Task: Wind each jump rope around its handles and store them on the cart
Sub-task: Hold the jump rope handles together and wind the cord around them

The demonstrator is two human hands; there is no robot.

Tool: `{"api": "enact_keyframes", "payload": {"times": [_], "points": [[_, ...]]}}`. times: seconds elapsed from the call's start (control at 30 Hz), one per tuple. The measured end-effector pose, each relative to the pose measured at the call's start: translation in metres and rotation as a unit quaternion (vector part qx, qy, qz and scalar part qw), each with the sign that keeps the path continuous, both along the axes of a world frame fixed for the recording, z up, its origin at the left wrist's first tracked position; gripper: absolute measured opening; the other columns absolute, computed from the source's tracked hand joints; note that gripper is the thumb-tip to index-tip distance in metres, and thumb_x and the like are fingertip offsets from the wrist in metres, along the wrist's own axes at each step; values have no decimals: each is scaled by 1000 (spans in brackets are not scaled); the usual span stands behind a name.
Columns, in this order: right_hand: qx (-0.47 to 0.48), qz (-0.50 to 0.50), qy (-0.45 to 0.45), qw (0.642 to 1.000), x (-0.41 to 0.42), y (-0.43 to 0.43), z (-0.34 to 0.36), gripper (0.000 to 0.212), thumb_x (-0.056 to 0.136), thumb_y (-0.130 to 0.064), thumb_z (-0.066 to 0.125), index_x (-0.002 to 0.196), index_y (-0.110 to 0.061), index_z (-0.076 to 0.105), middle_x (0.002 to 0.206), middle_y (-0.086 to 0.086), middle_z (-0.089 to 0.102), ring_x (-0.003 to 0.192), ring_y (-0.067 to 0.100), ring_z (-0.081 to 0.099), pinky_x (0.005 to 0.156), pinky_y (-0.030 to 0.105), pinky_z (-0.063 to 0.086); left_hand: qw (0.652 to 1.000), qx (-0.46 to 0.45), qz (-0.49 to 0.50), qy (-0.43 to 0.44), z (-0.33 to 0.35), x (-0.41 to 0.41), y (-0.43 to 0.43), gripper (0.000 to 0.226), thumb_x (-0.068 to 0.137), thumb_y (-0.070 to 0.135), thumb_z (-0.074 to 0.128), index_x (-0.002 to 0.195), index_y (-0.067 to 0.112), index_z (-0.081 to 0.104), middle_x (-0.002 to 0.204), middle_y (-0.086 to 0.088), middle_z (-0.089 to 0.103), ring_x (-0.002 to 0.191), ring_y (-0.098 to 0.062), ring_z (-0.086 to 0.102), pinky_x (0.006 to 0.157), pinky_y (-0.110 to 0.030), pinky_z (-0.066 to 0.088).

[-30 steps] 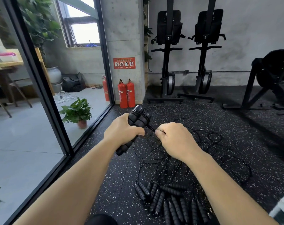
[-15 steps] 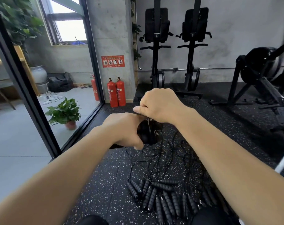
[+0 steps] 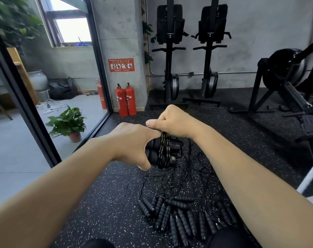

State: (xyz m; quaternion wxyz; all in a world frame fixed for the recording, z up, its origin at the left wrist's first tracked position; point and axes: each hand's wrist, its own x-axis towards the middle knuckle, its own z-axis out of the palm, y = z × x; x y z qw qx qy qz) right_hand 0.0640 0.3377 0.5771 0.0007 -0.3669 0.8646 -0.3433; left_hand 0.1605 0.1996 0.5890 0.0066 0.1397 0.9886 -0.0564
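Left hand (image 3: 132, 144) clamped round the pair of handles (image 3: 153, 154), held up over the floor (image 3: 107, 194). Right hand (image 3: 173, 122) fisted, thumb out, pinching the rope (image 3: 163, 149) at 12 o'clock of the bundle. A second ago it sat at 3 o'clock, level with the left. Several turns now cross the handles. Loose tail drops from 4 o'clock to the pile of other ropes (image 3: 180, 217) at 6 o'clock. Fire extinguishers (image 3: 126, 100) at 11 o'clock by the pillar (image 3: 120, 42).
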Motion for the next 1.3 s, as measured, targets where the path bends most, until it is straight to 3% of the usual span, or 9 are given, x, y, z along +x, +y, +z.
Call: {"api": "enact_keyframes", "payload": {"times": [0.1, 0.2, 0.33, 0.43, 0.53, 0.8, 0.97, 1.1, 1.3], "points": [[-118, -8, -133, 984, -3, 4, -17, 53, 91, -36, 63, 50, -12, 40, 45, -2, 35, 40, 9, 32, 48, 23, 31, 996, 88, -18, -13, 0, 4, -2, 40, 63, 32, 78, 89, 27, 48, 71, 7, 56, 68, -12, 55, 63, -28, 44], [-200, 45, -208, 956, -1, 8, -47, 36, 85, -27, 59, 67, 4, 56, 63, 23, 55, 58, 19, 47, 61, 31, 38, 977, 213, -11, -30, -3, 2, -4, 41, 54, 33, 74, 88, 28, 51, 74, 7, 59, 68, -14, 58, 62, -28, 48], [-217, -16, -283, 934, 10, 3, -78, 43, 98, -9, 34, 59, -9, 51, 46, 1, 44, 33, 10, 28, 44, 26, 21, 941, 336, 38, -24, -8, -10, -11, 35, 54, 23, 75, 81, 18, 53, 65, 10, 57, 56, -10, 53, 54, -25, 47], [-202, -71, -290, 933, 17, -3, -92, 49, 104, -28, 35, 64, -6, 54, 42, 1, 39, 34, 10, 30, 39, 23, 21, 904, 416, 95, -22, -8, -21, -25, 29, 57, 15, 76, 78, 13, 56, 56, 10, 55, 49, -9, 52, 50, -25, 46], [-167, -82, -180, 966, 28, -2, -94, 46, 103, -34, 39, 69, -10, 58, 44, -5, 46, 39, 7, 37, 49, 26, 30, 888, 434, 153, -12, -11, -30, -41, 30, 53, 19, 75, 78, 10, 59, 56, 4, 56, 49, -14, 52, 50, -27, 46], [40, -132, 96, 986, 60, -7, -49, 41, 100, -42, 42, 73, -14, 54, 68, -1, 53, 72, 29, 53, 63, 36, 42, 887, 397, 235, 11, -25, -35, -51, 39, 45, 31, 73, 76, 9, 65, 59, 2, 57, 52, -17, 53, 50, -25, 46], [64, -140, 136, 979, 71, -5, -31, 36, 100, -41, 42, 79, -16, 59, 77, 1, 58, 74, 27, 53, 62, 33, 36, 905, 332, 264, 26, -27, -38, -49, 42, 49, 37, 74, 79, 9, 64, 67, -1, 63, 55, -19, 60, 51, -27, 50], [98, -147, 154, 972, 79, -6, -12, 41, 98, -37, 45, 61, -20, 34, 67, -3, 42, 70, 27, 45, 63, 33, 32, 944, 196, 260, 61, -30, -36, -35, 40, 57, 47, 75, 77, 19, 55, 73, 1, 61, 68, -20, 63, 55, -25, 45], [151, -121, 133, 972, 69, -7, 25, 39, 91, -31, 49, 57, -18, 33, 61, -2, 39, 55, 17, 35, 65, 32, 31, 984, 5, 170, 48, -26, -25, -7, 39, 68, 47, 75, 90, 25, 53, 82, 7, 59, 75, -23, 59, 59, -27, 42]]}}
